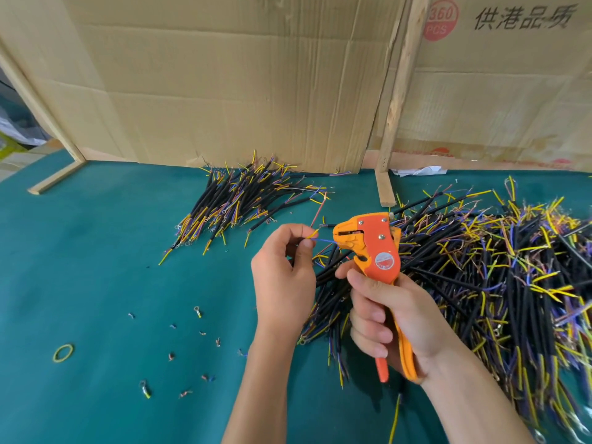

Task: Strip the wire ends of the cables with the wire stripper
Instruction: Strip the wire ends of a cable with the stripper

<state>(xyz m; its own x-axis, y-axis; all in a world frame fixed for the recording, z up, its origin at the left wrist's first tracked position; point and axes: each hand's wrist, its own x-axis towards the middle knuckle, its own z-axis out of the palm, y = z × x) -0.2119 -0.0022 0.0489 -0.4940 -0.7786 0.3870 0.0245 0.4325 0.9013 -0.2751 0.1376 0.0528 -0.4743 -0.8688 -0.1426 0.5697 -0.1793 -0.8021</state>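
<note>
Left hand (283,274) pinches the blue wire (322,241), its end at the stripper (371,248) mouth; right hand (389,318) grips the handles. Seat the wire straight, hold it taut, then squeeze fully.

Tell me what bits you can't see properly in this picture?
- Head view: the wire stripper handles are mostly wrapped by the right hand.
- The blue wire tip in the stripper's mouth is too small to tell if it is stripped.
- The left hand hides the cable it pinches.
- The big cable pile runs off the right edge.
</note>
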